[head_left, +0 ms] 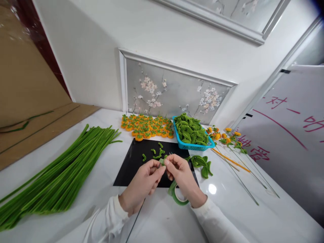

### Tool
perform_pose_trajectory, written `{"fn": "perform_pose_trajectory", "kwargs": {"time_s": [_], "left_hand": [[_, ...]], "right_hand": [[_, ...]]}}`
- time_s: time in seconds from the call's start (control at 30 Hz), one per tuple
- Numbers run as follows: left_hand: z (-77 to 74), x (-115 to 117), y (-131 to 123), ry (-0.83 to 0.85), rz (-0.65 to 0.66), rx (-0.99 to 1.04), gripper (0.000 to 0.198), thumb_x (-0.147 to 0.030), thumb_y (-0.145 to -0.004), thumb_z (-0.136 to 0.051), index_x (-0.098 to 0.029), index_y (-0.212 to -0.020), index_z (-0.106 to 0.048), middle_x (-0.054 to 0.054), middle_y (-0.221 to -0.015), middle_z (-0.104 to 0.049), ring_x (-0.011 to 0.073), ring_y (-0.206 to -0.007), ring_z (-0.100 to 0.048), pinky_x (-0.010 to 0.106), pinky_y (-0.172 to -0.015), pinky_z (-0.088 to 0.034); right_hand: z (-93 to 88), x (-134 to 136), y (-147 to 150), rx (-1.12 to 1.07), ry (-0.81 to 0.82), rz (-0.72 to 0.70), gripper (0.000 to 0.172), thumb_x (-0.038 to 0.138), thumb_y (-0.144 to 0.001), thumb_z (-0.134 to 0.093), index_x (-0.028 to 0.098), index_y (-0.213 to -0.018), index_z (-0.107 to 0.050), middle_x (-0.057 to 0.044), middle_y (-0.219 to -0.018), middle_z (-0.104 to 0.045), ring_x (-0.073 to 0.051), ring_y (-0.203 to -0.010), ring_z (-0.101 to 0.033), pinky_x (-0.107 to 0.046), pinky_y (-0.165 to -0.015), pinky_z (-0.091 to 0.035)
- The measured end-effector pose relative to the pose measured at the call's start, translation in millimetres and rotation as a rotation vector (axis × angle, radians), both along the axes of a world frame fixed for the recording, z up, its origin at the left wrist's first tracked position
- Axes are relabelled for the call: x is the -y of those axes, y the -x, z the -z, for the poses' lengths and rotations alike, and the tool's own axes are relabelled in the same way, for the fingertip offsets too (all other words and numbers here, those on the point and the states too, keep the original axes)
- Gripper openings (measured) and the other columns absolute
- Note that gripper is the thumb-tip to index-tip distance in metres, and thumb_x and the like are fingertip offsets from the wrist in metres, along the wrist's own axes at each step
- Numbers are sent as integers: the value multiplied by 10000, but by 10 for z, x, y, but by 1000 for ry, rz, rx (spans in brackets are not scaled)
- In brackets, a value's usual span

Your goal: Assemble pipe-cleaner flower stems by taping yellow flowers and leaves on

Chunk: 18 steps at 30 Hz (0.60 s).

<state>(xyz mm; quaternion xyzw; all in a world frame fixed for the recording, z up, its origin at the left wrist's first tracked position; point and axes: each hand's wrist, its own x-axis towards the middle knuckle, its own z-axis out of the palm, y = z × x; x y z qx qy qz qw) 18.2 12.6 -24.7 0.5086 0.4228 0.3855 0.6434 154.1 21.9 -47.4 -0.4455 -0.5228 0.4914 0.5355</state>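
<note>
My left hand (141, 180) and my right hand (181, 172) meet over a black mat (126, 173). Pinched between their fingertips is a short piece of pale green tape (162, 162), with fuzzy dark green bits just behind it. What else the fingers hold is hidden. A roll of green tape (173, 193) lies partly beneath my right wrist. Several small curled green chenille pieces (158, 156) are scattered on the mat beyond my hands. To the right of my right hand are loose green fuzzy leaves (202, 163).
A bundle of long green chenille stems (68, 168) covers the left side. Rows of orange fuzzy flowers (149, 126) stand at the back, beside a blue basket (194, 146) heaped with green leaves. Finished-looking stemmed flowers (227, 138) lie at right, near a whiteboard (286, 135).
</note>
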Motion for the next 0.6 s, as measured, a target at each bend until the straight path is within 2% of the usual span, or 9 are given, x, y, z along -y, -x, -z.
{"fn": "perform_pose_trajectory", "kwargs": {"time_s": [0.27, 0.6], "left_hand": [[14, -29, 3, 83, -40, 7, 396, -528, -800, -548, -198, -639, -401, -86, -527, -372, 38, -402, -160, 185, -373, -86], [19, -44, 21, 144, -46, 91, 346, -489, -772, -603, -192, -668, -459, -73, -529, -395, 32, -399, -157, 183, -370, -68]], "right_hand": [[51, -10, 41, -34, -1, -25, 299, 455, -778, -618, 188, -696, -510, 80, -478, -385, -67, -424, -280, -203, -395, -209], [57, -16, 60, -42, -8, -15, 294, 460, -782, -611, 190, -705, -523, 58, -545, -433, -72, -446, -291, -207, -398, -213]]}}
